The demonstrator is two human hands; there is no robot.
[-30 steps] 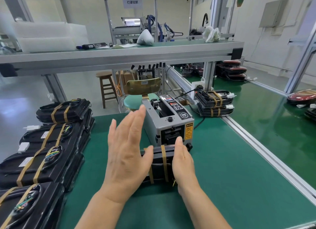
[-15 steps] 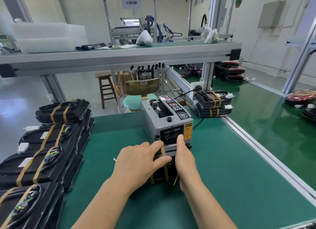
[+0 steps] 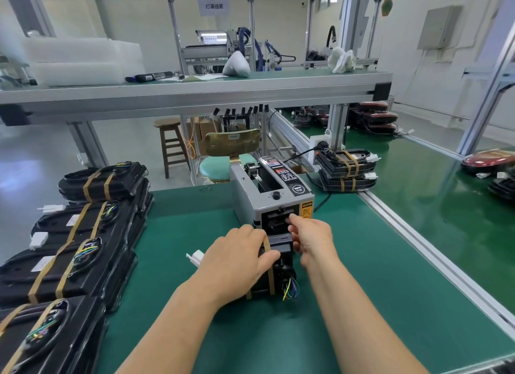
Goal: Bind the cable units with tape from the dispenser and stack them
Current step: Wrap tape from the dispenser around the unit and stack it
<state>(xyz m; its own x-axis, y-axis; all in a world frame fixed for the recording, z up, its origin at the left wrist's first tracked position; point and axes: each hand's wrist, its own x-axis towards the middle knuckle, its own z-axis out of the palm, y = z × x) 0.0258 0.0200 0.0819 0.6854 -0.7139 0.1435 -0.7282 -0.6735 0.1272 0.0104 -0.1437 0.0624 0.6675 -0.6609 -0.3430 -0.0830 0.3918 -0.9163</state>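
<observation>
My left fingers [image 3: 246, 232] grip the cable unit [image 3: 281, 248] on the green bench [image 3: 362, 304]; my right fingers [image 3: 292, 220] touch the dispenser [image 3: 250, 206], grip unclear. Taped stacks [image 3: 69, 262] sit lower left.

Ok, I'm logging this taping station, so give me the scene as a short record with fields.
left hand: holds the cable unit, thumb on a tape band
right hand: fingers at the tape dispenser outlet; grip unclear
cable unit: on the green mat, just before the dispenser
taped stacks: along the mat's left edge
</observation>
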